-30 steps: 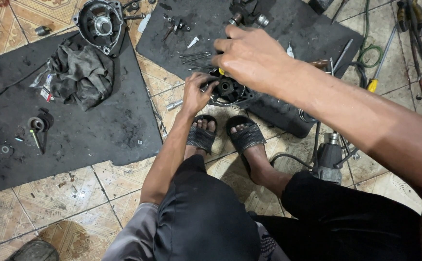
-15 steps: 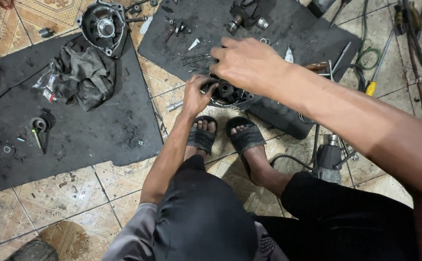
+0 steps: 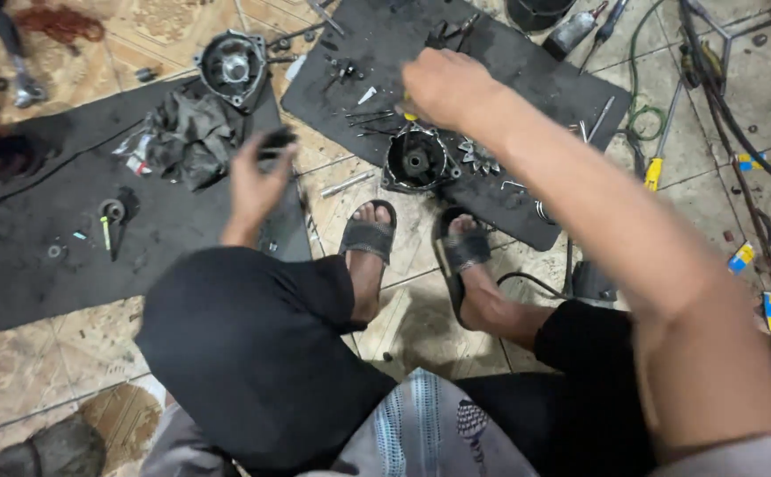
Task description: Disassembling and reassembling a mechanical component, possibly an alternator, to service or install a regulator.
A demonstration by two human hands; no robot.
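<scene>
Where black mats (image 3: 68,265) cover tiled floor (image 3: 32,371), left hand (image 3: 257,181) pinches something blurred; right hand (image 3: 447,84) seems fisted.

We see through one camera, worn on the head and tipped steeply down over our own lap. It faces forward and down, so our knees (image 3: 253,353) fill the bottom of the view and the tiled floor (image 3: 41,371) runs away to the top edge. The view is close: our right hand (image 3: 443,88) reaches out from the lower right corner, our left hand (image 3: 257,181) rises mid-frame, and the black mats (image 3: 50,265) lie just past our feet (image 3: 368,238). No second view shares the scene.
</scene>
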